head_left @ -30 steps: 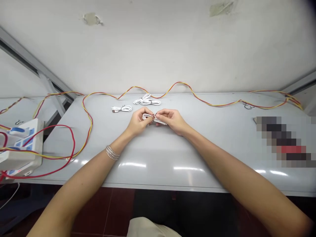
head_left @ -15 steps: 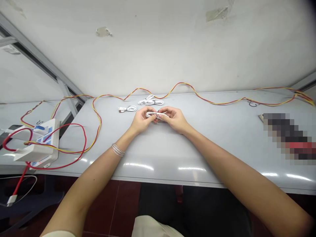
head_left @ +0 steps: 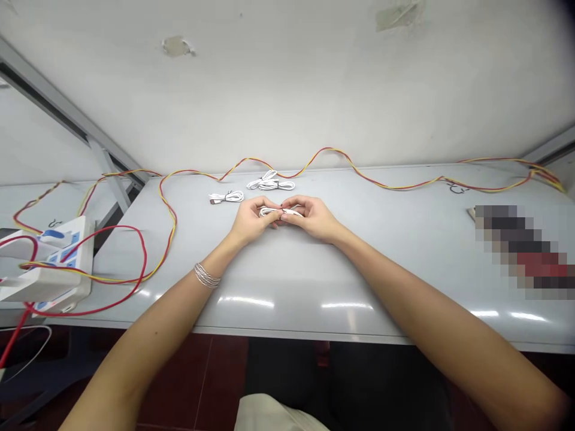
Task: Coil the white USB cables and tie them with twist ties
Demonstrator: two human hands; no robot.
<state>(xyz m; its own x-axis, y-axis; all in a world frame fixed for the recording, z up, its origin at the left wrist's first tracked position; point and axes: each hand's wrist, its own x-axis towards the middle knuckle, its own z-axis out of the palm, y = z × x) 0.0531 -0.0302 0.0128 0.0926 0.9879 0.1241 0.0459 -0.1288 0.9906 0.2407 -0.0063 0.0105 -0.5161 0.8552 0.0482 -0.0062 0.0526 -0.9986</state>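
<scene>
Between both hands is a white cable (head_left: 268, 212) folded into a small coil, a little above the grey table (head_left: 287, 287). My left hand (head_left: 252, 219) is closed, pinching the coil's left part between thumb and fingers. My right hand (head_left: 313, 218) pinches the coil from the other side, its fingertips meeting the left ones at the middle. A thin dark tie shows faintly at that point; its ends are mostly hidden by the fingers. Just behind the left hand lies a bundled white cable (head_left: 227, 196) with a dark tie, and more tied white cables (head_left: 271, 181) lie farther back.
Red and yellow wires (head_left: 330, 149) run along the table's back edge by the white wall. On the left, a power strip (head_left: 83, 254) holds plugs and looping red wires. Black twist ties (head_left: 458, 188) lie at the back right, near a pixelated object (head_left: 521, 245).
The view has shifted slightly, so the power strip sits farther left. Both hands stay on the coiled cable, their fingertips a bit closer together around its middle.
</scene>
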